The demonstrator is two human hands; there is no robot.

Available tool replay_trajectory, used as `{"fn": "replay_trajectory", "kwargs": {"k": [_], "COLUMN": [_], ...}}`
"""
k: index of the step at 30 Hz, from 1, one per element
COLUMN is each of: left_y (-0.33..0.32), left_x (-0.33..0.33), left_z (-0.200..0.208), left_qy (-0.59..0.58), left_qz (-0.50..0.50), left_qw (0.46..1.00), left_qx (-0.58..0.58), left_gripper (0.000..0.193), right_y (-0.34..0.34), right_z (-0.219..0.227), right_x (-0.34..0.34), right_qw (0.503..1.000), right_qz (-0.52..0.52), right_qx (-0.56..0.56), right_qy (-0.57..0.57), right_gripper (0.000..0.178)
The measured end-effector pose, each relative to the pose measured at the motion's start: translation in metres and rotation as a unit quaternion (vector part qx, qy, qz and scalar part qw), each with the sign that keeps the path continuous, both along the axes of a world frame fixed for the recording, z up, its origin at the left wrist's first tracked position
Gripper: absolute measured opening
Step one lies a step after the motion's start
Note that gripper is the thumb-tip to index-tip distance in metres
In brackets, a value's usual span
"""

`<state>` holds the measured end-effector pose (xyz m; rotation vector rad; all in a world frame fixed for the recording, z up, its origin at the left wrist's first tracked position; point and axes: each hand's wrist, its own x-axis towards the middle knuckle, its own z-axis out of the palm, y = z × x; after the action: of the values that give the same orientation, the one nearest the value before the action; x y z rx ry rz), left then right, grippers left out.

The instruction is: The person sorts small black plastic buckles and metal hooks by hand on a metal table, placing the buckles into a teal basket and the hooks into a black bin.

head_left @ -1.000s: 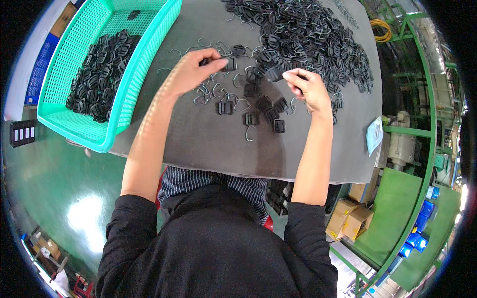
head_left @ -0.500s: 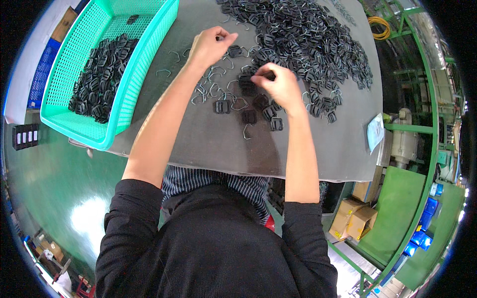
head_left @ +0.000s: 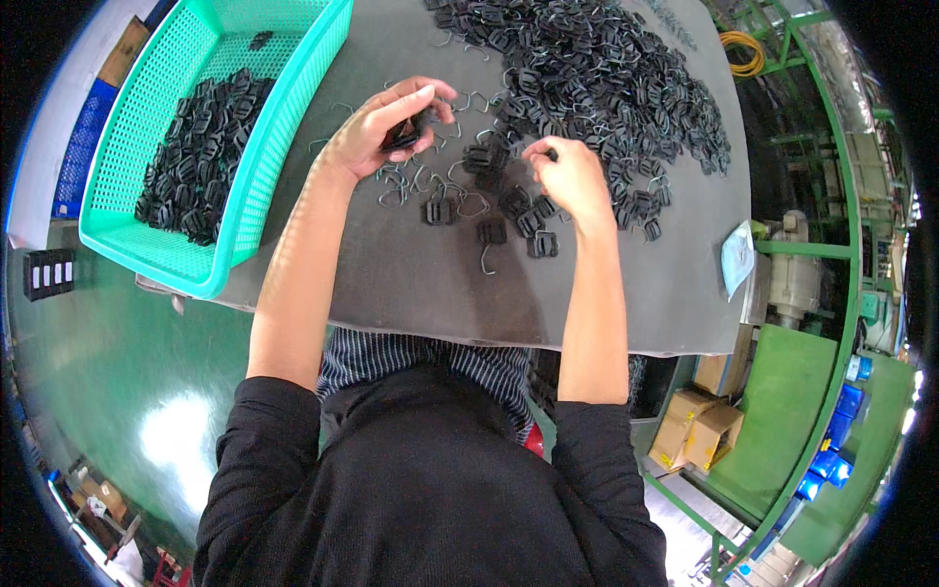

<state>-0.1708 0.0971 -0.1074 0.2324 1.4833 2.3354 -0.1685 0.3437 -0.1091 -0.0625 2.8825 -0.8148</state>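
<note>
My left hand (head_left: pixel 377 127) is curled palm up around a few black plastic buckles (head_left: pixel 403 134), above a scatter of bent wire hooks (head_left: pixel 393 186). To its right, my right hand (head_left: pixel 575 184) has its fingers pinched together, with a small dark piece showing at the fingertips; its kind is hard to make out. Loose buckles (head_left: pixel 492 232) lie on the grey tabletop (head_left: pixel 411 284) below and between the hands. Beyond the right hand spreads a big heap of black buckles (head_left: pixel 587 68), many with wire hooks on them.
A teal perforated basket (head_left: pixel 256 186) with black buckles inside stands at the table's left edge. A pale blue packet (head_left: pixel 737 259) lies at the right edge. Cardboard boxes (head_left: pixel 712 435) and green metal framing (head_left: pixel 853 196) are off to the right.
My left hand has turned palm up, showing buckles in it, and drawn slightly nearer. My right hand has shifted a little right and nearer, away from the loose buckles.
</note>
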Motion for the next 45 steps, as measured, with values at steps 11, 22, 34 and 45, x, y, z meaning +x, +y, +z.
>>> {"fn": "replay_trajectory", "kwargs": {"k": [11,22,34,45], "left_y": [0.044,0.032,0.009,-0.14], "left_x": [0.015,0.014,0.021,0.103], "left_z": [-0.027,-0.028,-0.009,0.109], "left_qy": [0.182,0.244,0.367,0.251], "left_qz": [0.12,0.063,0.242,0.417], "left_qw": [0.797,0.746,0.704,0.534], "left_qx": [-0.563,-0.616,-0.557,-0.691], "left_gripper": [0.036,0.043,0.014,0.029], "right_y": [0.004,-0.019,-0.063,-0.16], "right_z": [-0.024,-0.011,0.006,0.083], "right_x": [-0.012,0.011,0.058,0.009], "right_qw": [0.97,0.999,0.979,0.95], "right_qz": [-0.038,0.025,0.194,0.279], "right_qx": [-0.231,0.038,0.054,-0.11], "right_qy": [-0.06,0.029,-0.008,0.082], "right_gripper": [0.03,0.036,0.037,0.031]}}
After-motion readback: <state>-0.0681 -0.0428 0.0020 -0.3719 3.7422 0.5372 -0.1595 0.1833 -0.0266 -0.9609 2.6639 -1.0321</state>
